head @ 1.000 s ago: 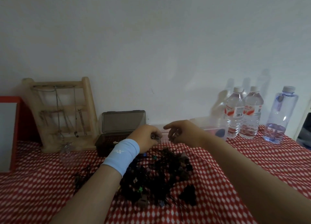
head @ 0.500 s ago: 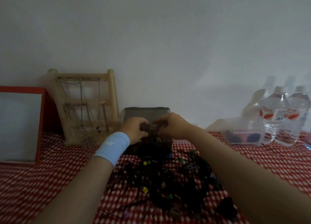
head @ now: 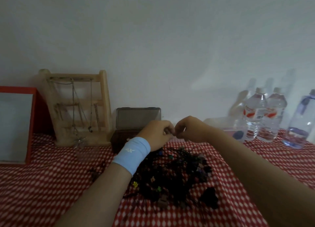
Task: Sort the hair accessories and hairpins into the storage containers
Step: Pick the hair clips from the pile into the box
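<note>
My left hand (head: 157, 133), with a light blue cloth wristband (head: 132, 154), and my right hand (head: 190, 129) meet fingertip to fingertip above the far edge of the pile of small dark hair accessories and hairpins (head: 173, 175). The fingers of both are curled inward. Whether a small piece is pinched between them, I cannot tell. I judge they come together to free one tangled item. The dark translucent plastic box (head: 138, 119) stands just behind the left hand with its lid up, so a drop would be short. The clear plastic container (head: 228, 131) sits further right, beside the water bottles (head: 255, 114), on the red-and-white checked cloth (head: 51, 184).
</note>
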`<control>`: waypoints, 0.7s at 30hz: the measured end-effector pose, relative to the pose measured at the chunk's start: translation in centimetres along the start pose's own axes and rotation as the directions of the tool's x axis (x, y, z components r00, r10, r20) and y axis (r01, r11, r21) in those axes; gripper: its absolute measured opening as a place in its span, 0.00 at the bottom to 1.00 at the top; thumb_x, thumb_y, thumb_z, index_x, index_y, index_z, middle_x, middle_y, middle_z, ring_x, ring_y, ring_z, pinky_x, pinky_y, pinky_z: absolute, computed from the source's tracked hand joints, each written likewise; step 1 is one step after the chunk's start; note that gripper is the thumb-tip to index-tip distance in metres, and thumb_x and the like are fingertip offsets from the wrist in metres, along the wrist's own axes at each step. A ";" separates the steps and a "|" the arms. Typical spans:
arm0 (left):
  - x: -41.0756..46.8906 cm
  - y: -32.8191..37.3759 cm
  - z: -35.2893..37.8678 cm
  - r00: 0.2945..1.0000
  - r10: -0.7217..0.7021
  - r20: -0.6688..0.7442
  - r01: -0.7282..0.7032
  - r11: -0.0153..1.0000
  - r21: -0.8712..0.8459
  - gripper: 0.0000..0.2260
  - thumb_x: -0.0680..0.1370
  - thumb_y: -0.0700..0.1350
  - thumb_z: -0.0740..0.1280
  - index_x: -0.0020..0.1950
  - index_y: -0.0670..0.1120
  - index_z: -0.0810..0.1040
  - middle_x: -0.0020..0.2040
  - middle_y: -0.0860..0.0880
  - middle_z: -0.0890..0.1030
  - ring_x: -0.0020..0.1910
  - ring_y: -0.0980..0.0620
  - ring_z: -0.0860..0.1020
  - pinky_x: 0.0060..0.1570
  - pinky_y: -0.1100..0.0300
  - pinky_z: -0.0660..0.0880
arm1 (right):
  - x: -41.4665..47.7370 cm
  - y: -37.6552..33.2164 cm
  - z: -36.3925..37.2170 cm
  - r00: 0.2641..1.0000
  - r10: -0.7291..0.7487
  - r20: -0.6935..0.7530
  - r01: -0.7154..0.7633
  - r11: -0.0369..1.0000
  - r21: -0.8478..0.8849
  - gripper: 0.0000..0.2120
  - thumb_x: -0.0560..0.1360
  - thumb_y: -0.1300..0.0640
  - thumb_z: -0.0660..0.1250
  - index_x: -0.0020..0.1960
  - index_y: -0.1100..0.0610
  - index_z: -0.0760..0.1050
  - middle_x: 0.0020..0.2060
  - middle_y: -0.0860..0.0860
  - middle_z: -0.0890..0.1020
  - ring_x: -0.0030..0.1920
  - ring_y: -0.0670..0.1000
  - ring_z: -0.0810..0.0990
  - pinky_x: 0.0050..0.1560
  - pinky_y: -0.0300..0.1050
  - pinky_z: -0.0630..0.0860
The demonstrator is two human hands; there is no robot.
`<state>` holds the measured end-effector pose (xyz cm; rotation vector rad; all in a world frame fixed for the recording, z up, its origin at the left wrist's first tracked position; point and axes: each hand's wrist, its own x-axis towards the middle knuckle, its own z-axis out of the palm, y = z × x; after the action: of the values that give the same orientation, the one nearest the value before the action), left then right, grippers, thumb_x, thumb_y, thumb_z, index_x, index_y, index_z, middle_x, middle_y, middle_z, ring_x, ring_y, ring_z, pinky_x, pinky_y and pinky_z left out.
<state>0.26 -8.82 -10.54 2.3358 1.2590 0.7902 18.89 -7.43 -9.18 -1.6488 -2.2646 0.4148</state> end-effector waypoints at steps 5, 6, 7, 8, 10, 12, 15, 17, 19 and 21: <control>0.5 4.1 4.5 0.963 0.038 0.268 -0.066 0.993 0.095 0.08 0.77 0.45 0.68 0.54 0.52 0.84 0.56 0.52 0.82 0.53 0.51 0.79 0.60 0.56 0.74 | -4.5 2.8 -1.2 0.983 0.137 0.122 -0.114 0.977 -0.181 0.05 0.73 0.57 0.72 0.45 0.47 0.85 0.45 0.45 0.83 0.49 0.48 0.81 0.50 0.41 0.71; 0.6 4.4 5.4 0.954 0.037 0.297 -0.071 0.992 0.104 0.09 0.77 0.45 0.68 0.56 0.52 0.84 0.58 0.52 0.82 0.55 0.51 0.78 0.61 0.56 0.74 | -5.1 3.3 -1.2 0.979 0.151 0.139 -0.120 0.970 -0.212 0.07 0.74 0.56 0.72 0.51 0.49 0.85 0.50 0.47 0.83 0.53 0.49 0.80 0.53 0.41 0.70; 0.6 4.7 6.1 0.947 0.031 0.319 -0.074 0.990 0.123 0.10 0.77 0.46 0.68 0.57 0.52 0.83 0.59 0.52 0.81 0.56 0.51 0.78 0.60 0.58 0.73 | -5.6 3.6 -1.1 0.976 0.160 0.146 -0.125 0.966 -0.226 0.10 0.76 0.56 0.71 0.56 0.50 0.84 0.53 0.47 0.83 0.56 0.49 0.79 0.55 0.41 0.69; 0.7 4.9 6.8 0.942 0.023 0.334 -0.079 0.985 0.153 0.11 0.77 0.46 0.68 0.59 0.52 0.82 0.60 0.51 0.81 0.57 0.50 0.78 0.59 0.61 0.72 | -6.0 4.1 -0.8 0.977 0.156 0.148 -0.120 0.967 -0.226 0.11 0.76 0.57 0.71 0.58 0.50 0.83 0.55 0.47 0.82 0.57 0.49 0.79 0.57 0.42 0.71; 0.7 4.8 7.5 0.939 0.006 0.344 -0.083 0.974 0.209 0.13 0.77 0.46 0.68 0.62 0.53 0.81 0.61 0.51 0.81 0.58 0.49 0.78 0.57 0.62 0.70 | -6.4 4.8 -0.2 0.979 0.137 0.150 -0.107 0.976 -0.192 0.11 0.77 0.58 0.70 0.58 0.50 0.82 0.54 0.48 0.83 0.55 0.49 0.80 0.61 0.46 0.75; 0.7 4.4 7.5 0.940 -0.016 0.340 -0.072 0.967 0.245 0.12 0.77 0.46 0.68 0.61 0.52 0.81 0.61 0.50 0.81 0.57 0.49 0.78 0.56 0.61 0.71 | -6.6 5.4 0.2 0.984 0.108 0.143 -0.087 0.985 -0.149 0.11 0.77 0.59 0.69 0.58 0.49 0.83 0.53 0.47 0.84 0.53 0.47 0.81 0.59 0.45 0.78; 0.7 3.7 7.0 0.943 -0.072 0.325 -0.032 0.952 0.304 0.10 0.77 0.46 0.66 0.56 0.51 0.84 0.58 0.51 0.82 0.55 0.49 0.79 0.57 0.58 0.74 | -6.5 6.2 0.5 0.990 0.079 0.113 -0.065 0.990 -0.122 0.12 0.76 0.57 0.71 0.59 0.50 0.83 0.53 0.46 0.85 0.51 0.45 0.82 0.57 0.40 0.78; 0.8 3.5 6.8 0.938 -0.092 0.333 -0.015 0.952 0.306 0.09 0.77 0.47 0.66 0.55 0.51 0.84 0.57 0.52 0.82 0.55 0.50 0.79 0.58 0.56 0.75 | -6.2 6.7 0.5 0.989 0.099 0.114 -0.087 0.991 -0.105 0.10 0.75 0.55 0.72 0.56 0.50 0.85 0.51 0.45 0.86 0.51 0.45 0.82 0.56 0.38 0.78; 0.8 3.6 6.7 0.937 -0.087 0.337 -0.022 0.952 0.306 0.11 0.77 0.48 0.67 0.57 0.52 0.82 0.59 0.52 0.81 0.56 0.49 0.78 0.59 0.54 0.75 | -5.9 6.9 0.4 0.982 0.129 0.136 -0.113 0.986 -0.119 0.09 0.75 0.54 0.73 0.54 0.49 0.85 0.51 0.45 0.86 0.51 0.46 0.82 0.56 0.39 0.77; 0.9 4.0 7.0 0.947 -0.051 0.318 -0.053 0.949 0.311 0.12 0.78 0.50 0.66 0.60 0.53 0.81 0.62 0.51 0.78 0.58 0.48 0.77 0.59 0.54 0.74 | -5.7 7.0 0.3 0.977 0.147 0.157 -0.122 0.980 -0.160 0.10 0.76 0.54 0.72 0.57 0.48 0.84 0.53 0.46 0.85 0.53 0.47 0.81 0.60 0.43 0.77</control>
<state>7.60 -10.54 -13.45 2.5779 1.3122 0.1940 26.46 -10.82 -12.74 -1.9171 -2.3632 0.4411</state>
